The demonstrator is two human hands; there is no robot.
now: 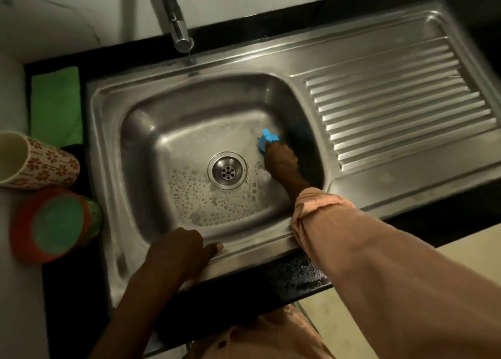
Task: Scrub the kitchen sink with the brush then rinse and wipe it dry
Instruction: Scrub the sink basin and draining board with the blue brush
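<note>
Against the basin's right wall, my right hand [279, 159] curls tight around the blue plastic brush [267, 140], bristles on sudsy steel. My left hand [179, 246] rests knuckles-curled, holding nothing, on the sink [244, 253] front rim, by the round perforated drain [227, 170].

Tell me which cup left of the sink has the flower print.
The white cup with red flowers, lying farther back. The nearer cup is orange with a teal inside.

The right hand [280, 159] grips a blue brush [267, 141] against the soapy sink [189, 131] basin's right side; the left hand [180, 250] rests on its front rim.
</note>
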